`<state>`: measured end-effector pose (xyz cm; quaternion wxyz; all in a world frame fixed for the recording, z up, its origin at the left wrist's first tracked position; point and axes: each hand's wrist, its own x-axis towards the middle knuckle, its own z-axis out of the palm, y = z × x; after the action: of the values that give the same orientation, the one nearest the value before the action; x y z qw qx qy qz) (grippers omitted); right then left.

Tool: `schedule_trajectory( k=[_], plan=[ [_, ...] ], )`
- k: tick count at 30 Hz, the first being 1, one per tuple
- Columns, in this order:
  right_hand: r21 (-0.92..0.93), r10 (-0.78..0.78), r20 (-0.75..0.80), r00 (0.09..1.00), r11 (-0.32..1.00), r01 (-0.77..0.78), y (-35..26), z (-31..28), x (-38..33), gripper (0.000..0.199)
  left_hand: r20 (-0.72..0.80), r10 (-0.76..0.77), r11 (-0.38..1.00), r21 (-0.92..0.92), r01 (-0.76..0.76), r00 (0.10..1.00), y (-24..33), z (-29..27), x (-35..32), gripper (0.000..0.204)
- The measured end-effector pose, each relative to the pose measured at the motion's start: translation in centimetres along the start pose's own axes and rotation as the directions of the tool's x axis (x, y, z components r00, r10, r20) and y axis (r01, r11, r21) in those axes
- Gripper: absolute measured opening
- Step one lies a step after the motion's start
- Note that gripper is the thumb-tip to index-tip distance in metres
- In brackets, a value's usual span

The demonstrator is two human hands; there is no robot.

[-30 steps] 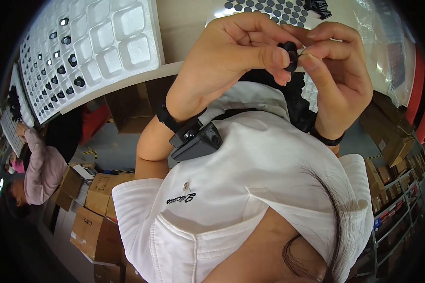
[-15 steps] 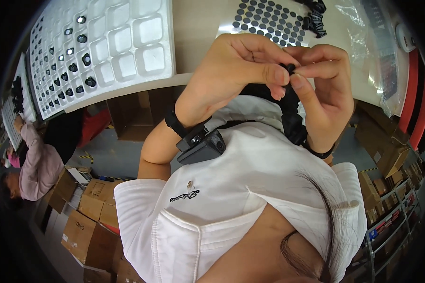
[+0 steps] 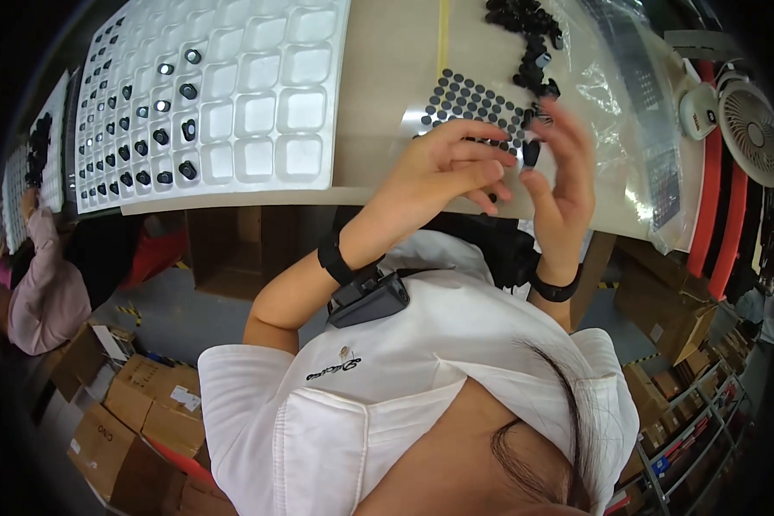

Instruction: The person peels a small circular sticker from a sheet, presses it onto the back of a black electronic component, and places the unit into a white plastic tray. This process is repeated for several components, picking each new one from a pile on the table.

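My left hand (image 3: 451,168) hovers over the near edge of a sheet of round black stickers (image 3: 466,101), its fingers loosely bent and apart. A small dark spot shows by one of its fingertips; I cannot make out what it is. To its right, my right hand (image 3: 563,185) is blurred by motion, with a small black oblong part (image 3: 531,154) between thumb and fingers. Beyond the hands, a pile of similar black parts (image 3: 531,52) trails over the table. A white compartment tray (image 3: 258,116) lies at the left, many of its left pockets holding one black part each.
Clear plastic film (image 3: 632,129) covers the table's right side. Past it stand a white fan (image 3: 752,125) and red bars (image 3: 705,172). Cardboard boxes (image 3: 159,396) sit on the floor at left. Another person (image 3: 47,288) works at far left with a similar tray.
My hands, pressed together on a small black piece before, have come apart. The right fingers have opened wider and blurred. The view has shifted, showing more of the table and the pile.
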<state>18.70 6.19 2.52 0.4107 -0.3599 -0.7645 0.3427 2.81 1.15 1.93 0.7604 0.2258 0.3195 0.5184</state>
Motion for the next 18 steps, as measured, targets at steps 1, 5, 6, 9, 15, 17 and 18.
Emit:
schedule_trajectory(
  k=[1,5,6,9,15,17,18],
  plan=[
    [-0.002,-0.015,-0.002,1.000,1.000,0.015,0.0,-0.1,0.4,0.030,-0.047,0.051,0.998,0.046,-0.048,0.998,0.2,0.0,0.0,0.033],
    [0.112,0.202,-0.252,0.946,0.977,-0.179,0.1,-1.2,1.0,0.026,-0.027,0.235,0.772,0.612,-0.169,0.972,1.0,-1.2,-1.0,0.042],
    [0.133,0.377,-0.016,0.926,0.919,-0.372,1.0,-2.5,0.3,0.030,0.015,0.279,0.566,0.806,-0.177,0.960,1.0,-1.6,-1.6,0.044],
    [0.039,0.482,0.278,0.831,0.858,-0.511,2.0,-2.9,-0.3,0.038,0.191,0.330,0.149,0.957,-0.250,0.925,0.2,-2.3,-2.8,0.051],
    [-0.203,0.192,0.115,0.975,0.965,-0.166,1.3,-0.3,0.4,0.052,0.280,0.234,-0.192,0.952,-0.238,0.931,-1.2,-2.2,-4.1,0.060],
    [-0.191,0.156,0.122,0.980,0.973,-0.131,0.9,-0.4,0.2,0.053,0.255,0.238,-0.197,0.958,-0.210,0.937,-0.3,-1.8,-5.3,0.060],
    [-0.189,0.156,0.118,0.981,0.973,-0.132,0.5,-0.7,0.3,0.052,0.270,0.247,-0.169,0.958,-0.233,0.931,0.6,-1.2,-5.6,0.059]
  ],
)
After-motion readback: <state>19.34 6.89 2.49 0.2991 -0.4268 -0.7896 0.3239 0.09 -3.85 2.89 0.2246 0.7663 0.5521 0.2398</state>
